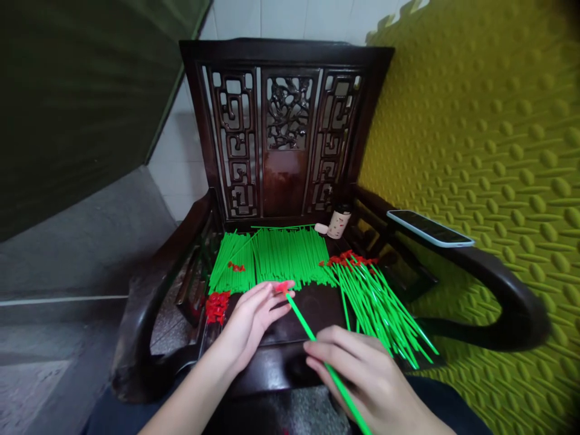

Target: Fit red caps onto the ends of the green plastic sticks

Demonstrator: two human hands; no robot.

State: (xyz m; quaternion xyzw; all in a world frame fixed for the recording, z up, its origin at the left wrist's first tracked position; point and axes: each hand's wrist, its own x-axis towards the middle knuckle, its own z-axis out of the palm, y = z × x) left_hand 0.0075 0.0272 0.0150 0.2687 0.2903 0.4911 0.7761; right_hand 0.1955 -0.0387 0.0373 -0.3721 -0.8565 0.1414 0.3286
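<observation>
In my left hand [256, 314] a small red plastic piece [284, 287] is held between thumb and fingertips. My right hand [362, 368] grips a long green plastic stick [302, 320], tilted so that its upper end meets the red piece; whether it is pushed in, I cannot tell. Beyond both hands, rows of loose green sticks [290, 254] lie on the dark wooden chair seat [312, 308]. A heap of red pieces [217, 307] sits left of my left hand. On the right lies a pile of green sticks with red tops [380, 308].
The chair has a carved back [285, 181] and curved armrests. A phone [430, 228] rests on the right armrest. A patterned cup [339, 222] and a small pale case [321, 229] stand at the seat's back right. A yellow foam mat [489, 151] rises at the right.
</observation>
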